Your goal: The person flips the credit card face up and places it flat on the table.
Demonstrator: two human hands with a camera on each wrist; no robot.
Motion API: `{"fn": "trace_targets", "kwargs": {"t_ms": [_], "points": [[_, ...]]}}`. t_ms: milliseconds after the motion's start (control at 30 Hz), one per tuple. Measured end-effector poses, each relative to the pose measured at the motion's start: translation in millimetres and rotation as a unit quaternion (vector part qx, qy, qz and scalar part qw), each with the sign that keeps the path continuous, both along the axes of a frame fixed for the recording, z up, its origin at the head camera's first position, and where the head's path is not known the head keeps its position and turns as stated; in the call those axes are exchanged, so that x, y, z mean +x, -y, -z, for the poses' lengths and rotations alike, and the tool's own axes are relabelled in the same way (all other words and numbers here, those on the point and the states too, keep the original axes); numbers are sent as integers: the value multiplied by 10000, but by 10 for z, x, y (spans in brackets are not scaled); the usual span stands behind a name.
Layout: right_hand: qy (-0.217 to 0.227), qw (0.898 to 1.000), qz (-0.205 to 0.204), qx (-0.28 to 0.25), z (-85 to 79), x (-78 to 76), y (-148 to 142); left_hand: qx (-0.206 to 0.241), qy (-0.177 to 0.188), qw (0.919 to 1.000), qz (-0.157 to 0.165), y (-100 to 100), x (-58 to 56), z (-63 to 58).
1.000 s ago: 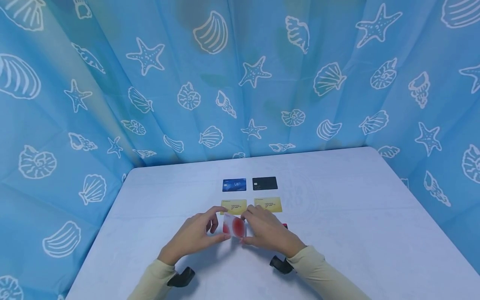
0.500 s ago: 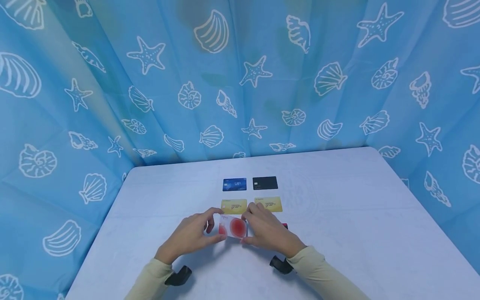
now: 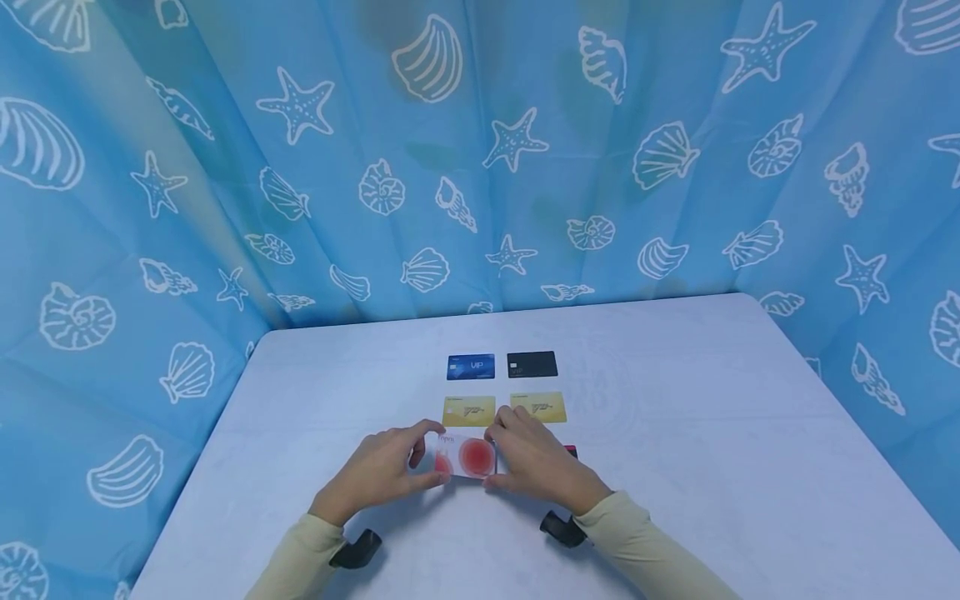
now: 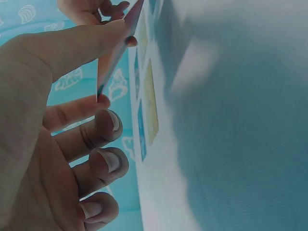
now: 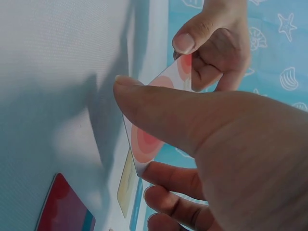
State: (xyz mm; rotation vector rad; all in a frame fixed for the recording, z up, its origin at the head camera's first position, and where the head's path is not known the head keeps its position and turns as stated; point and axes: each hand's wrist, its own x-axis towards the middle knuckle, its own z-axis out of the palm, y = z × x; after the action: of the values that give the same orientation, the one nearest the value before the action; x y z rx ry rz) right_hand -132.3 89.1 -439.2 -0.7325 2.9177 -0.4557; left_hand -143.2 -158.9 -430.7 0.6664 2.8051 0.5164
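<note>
A white card with red circles (image 3: 465,456) is held between both hands, tilted above the table. My left hand (image 3: 378,468) pinches its left end between thumb and forefinger; in the left wrist view the card (image 4: 115,55) shows nearly edge-on, the other fingers loosely bent below. At the right end, my right hand (image 3: 536,460) grips the card with the thumb along the near side and fingertips at the far edge. The right wrist view shows the circles on its face (image 5: 147,139), partly covered by the right thumb (image 5: 154,106).
Beyond the hands lie a blue VIP card (image 3: 471,367), a black card (image 3: 532,364) and two yellow cards, left (image 3: 468,411) and right (image 3: 542,407). A red card (image 5: 65,207) lies beside the right hand, mostly hidden in the head view. A shell-patterned curtain (image 3: 480,167) surrounds the white table (image 3: 675,400).
The card has turned so that more of its face shows in the head view. My left hand has shifted slightly left with the card's end; the right hand has barely moved.
</note>
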Motion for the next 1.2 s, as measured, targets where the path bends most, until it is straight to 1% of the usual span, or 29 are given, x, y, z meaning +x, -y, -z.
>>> {"fn": "trace_targets", "kwargs": {"t_ms": [400, 667, 967, 1200], "points": [[76, 9999, 35, 103, 29, -9, 13, -224, 29, 9997, 97, 16, -23, 65], [176, 9997, 77, 181, 49, 4, 34, -329, 132, 9993, 71, 9, -14, 88], [144, 9994, 34, 309, 64, 10, 41, -477, 122, 9987, 108, -9, 3, 146], [207, 9994, 48, 269, 64, 30, 37, -486, 166, 9986, 134, -4, 0, 159]]}}
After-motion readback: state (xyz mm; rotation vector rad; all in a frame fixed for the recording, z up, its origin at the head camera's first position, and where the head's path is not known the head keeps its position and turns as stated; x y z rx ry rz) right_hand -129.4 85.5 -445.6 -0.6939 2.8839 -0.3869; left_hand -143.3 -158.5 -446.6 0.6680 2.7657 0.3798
